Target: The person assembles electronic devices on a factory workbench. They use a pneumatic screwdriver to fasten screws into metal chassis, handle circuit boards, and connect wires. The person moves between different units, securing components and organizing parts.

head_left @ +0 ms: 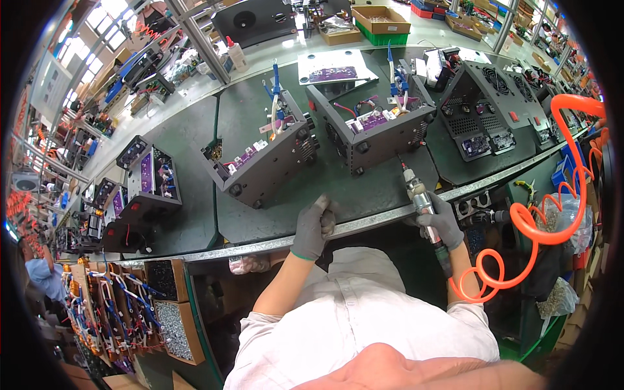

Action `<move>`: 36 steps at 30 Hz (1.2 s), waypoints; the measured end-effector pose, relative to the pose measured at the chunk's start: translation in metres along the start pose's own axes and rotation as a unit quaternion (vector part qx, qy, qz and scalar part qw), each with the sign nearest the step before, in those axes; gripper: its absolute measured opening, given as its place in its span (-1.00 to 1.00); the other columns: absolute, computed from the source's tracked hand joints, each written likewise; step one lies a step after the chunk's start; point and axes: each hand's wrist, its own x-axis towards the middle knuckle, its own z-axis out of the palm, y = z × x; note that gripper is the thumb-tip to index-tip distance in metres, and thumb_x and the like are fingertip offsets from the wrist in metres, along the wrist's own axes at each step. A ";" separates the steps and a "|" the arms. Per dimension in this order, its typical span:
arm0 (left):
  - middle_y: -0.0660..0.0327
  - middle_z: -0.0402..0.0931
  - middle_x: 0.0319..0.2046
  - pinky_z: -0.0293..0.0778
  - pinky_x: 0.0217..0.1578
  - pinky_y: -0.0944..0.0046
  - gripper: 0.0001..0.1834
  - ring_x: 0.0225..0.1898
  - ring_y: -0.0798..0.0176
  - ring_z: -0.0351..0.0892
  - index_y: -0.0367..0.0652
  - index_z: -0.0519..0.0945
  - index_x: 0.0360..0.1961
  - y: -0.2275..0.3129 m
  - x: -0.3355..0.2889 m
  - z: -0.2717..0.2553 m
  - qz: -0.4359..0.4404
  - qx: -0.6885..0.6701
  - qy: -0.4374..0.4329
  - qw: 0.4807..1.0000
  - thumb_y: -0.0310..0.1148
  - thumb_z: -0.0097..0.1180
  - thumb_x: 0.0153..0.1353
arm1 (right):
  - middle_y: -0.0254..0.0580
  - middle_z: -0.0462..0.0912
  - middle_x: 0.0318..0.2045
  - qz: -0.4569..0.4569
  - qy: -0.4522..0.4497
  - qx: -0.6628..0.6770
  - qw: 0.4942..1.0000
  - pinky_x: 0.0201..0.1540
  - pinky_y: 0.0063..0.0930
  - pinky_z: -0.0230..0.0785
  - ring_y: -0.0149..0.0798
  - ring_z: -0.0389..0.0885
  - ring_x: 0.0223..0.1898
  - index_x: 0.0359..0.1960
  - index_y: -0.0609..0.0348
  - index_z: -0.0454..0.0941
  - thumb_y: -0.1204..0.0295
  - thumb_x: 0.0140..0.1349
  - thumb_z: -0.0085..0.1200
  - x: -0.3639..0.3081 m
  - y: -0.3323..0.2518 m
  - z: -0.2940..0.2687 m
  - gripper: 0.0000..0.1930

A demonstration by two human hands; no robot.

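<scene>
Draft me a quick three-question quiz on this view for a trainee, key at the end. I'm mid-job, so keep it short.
1. Which hand holds the silver-bodied driver?
2. True or false: the left hand is bare, with no glove on it.
3. Choose one. The coiled hose leading to the driver is: A) blue, B) orange, C) green.

Key: 1. The right hand. 2. False; it wears a dark grey glove. 3. B.
</scene>
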 end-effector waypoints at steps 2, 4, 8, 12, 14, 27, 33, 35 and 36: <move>0.45 0.06 -0.79 -0.06 -0.76 0.46 -0.60 -0.79 0.52 -0.03 -0.24 0.47 -0.47 0.001 0.000 0.000 -0.003 0.008 0.002 1.000 -0.12 -0.08 0.36 | -0.31 0.46 -0.48 -0.008 0.000 0.007 1.000 -0.64 -0.58 0.37 -0.47 0.44 -0.66 0.12 0.29 0.35 0.48 -0.18 0.19 0.002 0.003 -0.002 -0.32; 0.46 0.05 -0.78 -0.07 -0.76 0.46 -0.59 -0.78 0.52 -0.04 -0.22 0.47 -0.48 0.001 0.000 -0.002 -0.006 0.013 0.005 1.000 -0.10 -0.08 0.36 | -0.32 0.46 -0.48 -0.013 -0.002 0.008 1.000 -0.64 -0.58 0.37 -0.47 0.44 -0.66 0.12 0.29 0.35 0.48 -0.18 0.19 0.004 0.004 -0.002 -0.32; 0.45 0.05 -0.78 -0.07 -0.75 0.46 -0.59 -0.78 0.52 -0.03 -0.23 0.47 -0.48 0.002 0.000 -0.004 -0.011 0.017 0.008 1.000 -0.10 -0.09 0.36 | -0.31 0.47 -0.49 -0.021 -0.007 -0.011 1.000 -0.65 -0.58 0.36 -0.47 0.45 -0.66 0.13 0.31 0.33 0.46 -0.17 0.21 0.007 0.002 -0.002 -0.31; 0.45 0.06 -0.77 -0.06 -0.75 0.46 -0.59 -0.78 0.53 -0.02 -0.24 0.47 -0.48 0.003 -0.001 -0.004 -0.008 0.017 0.003 1.000 -0.11 -0.09 0.36 | -0.29 0.48 -0.51 -0.023 -0.002 -0.001 1.000 -0.66 -0.58 0.36 -0.46 0.46 -0.67 0.14 0.33 0.30 0.44 -0.17 0.23 0.010 0.000 0.002 -0.28; 0.45 0.09 -0.76 -0.06 -0.75 0.46 -0.59 -0.77 0.53 0.00 -0.25 0.48 -0.46 0.004 -0.003 -0.006 -0.009 0.020 0.015 1.000 -0.11 -0.09 0.36 | -0.28 0.48 -0.53 -0.030 -0.009 -0.008 0.999 -0.67 -0.57 0.35 -0.45 0.45 -0.69 0.14 0.33 0.30 0.40 -0.16 0.24 0.014 0.002 0.001 -0.27; 0.10 0.61 -0.29 0.48 -0.22 0.22 -0.74 -0.27 0.12 0.61 -0.21 0.61 -0.17 0.099 -0.124 -0.176 0.354 0.536 0.433 0.632 -0.27 0.05 0.22 | -0.22 0.51 -0.48 -0.031 -0.024 0.012 0.999 -0.65 -0.56 0.37 -0.38 0.48 -0.66 0.13 0.31 0.27 0.33 -0.10 0.13 0.032 0.037 -0.021 -0.32; -0.01 0.60 -0.24 0.50 -0.15 -0.01 -0.78 -0.16 -0.08 0.60 -0.10 0.59 -0.20 0.130 -0.212 -0.275 -0.053 0.726 0.577 0.370 -0.32 -0.05 0.21 | -0.20 0.50 -0.54 -0.040 -0.011 0.028 0.999 -0.70 -0.54 0.39 -0.35 0.49 -0.70 0.16 0.30 0.24 0.31 -0.11 0.18 0.031 0.040 -0.013 -0.27; -0.02 0.60 -0.24 0.50 -0.15 -0.01 -0.79 -0.15 -0.07 0.60 -0.09 0.58 -0.21 0.129 -0.214 -0.300 -0.081 0.734 0.561 0.375 -0.35 -0.07 0.21 | -0.20 0.50 -0.54 -0.043 -0.010 0.042 0.998 -0.69 -0.55 0.40 -0.36 0.50 -0.68 0.18 0.29 0.23 0.31 -0.11 0.19 0.032 0.049 -0.017 -0.25; -0.02 0.60 -0.23 0.51 -0.14 -0.01 -0.79 -0.15 -0.08 0.60 -0.08 0.58 -0.21 0.134 -0.213 -0.310 -0.086 0.729 0.555 0.391 -0.37 -0.08 0.20 | -0.20 0.50 -0.54 -0.046 -0.009 0.050 0.998 -0.69 -0.55 0.40 -0.37 0.50 -0.68 0.18 0.29 0.23 0.31 -0.11 0.20 0.032 0.052 -0.019 -0.25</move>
